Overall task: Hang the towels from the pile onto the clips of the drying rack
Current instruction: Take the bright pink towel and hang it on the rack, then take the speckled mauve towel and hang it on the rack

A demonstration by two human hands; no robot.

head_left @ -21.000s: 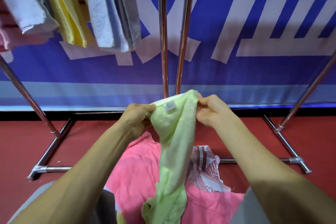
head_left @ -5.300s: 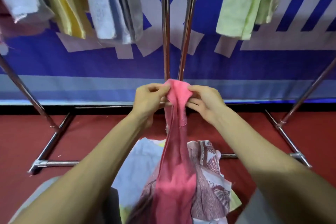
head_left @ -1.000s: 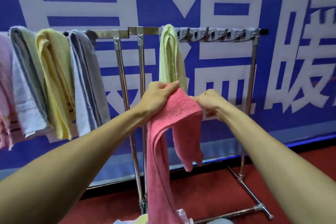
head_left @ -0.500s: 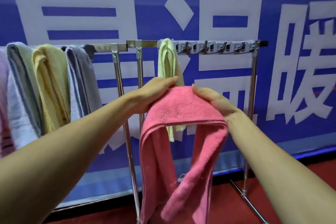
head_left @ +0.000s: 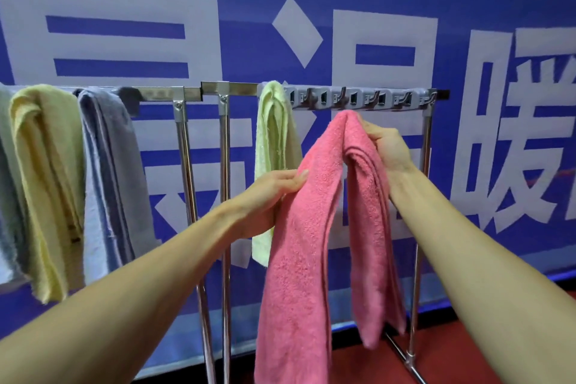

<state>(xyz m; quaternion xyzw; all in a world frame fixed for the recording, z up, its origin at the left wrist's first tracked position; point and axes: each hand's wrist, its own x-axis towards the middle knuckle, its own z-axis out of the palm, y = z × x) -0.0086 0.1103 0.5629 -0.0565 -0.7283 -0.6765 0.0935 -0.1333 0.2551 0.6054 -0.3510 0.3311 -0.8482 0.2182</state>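
A pink towel (head_left: 314, 227), folded over at its top, hangs down in two long parts. My right hand (head_left: 385, 146) pinches the fold and holds it just below the grey clip bar (head_left: 364, 99) of the right drying rack. My left hand (head_left: 274, 187) grips the towel's left edge lower down. A light green towel (head_left: 274, 146) hangs from the leftmost clip, right beside the pink one. Several clips to its right carry nothing. The pile is out of view.
The left rack (head_left: 162, 97) carries a yellow towel (head_left: 46, 171), a blue-grey towel (head_left: 109, 178) and others at the frame edge. Chrome posts (head_left: 224, 196) stand between the racks. A blue banner with white characters (head_left: 389, 40) is behind. Red floor (head_left: 467, 352) lies below.
My right hand has lifted the fold of the pink towel up and to the right, close under the clip bar. My left hand has slid down the towel's left edge.
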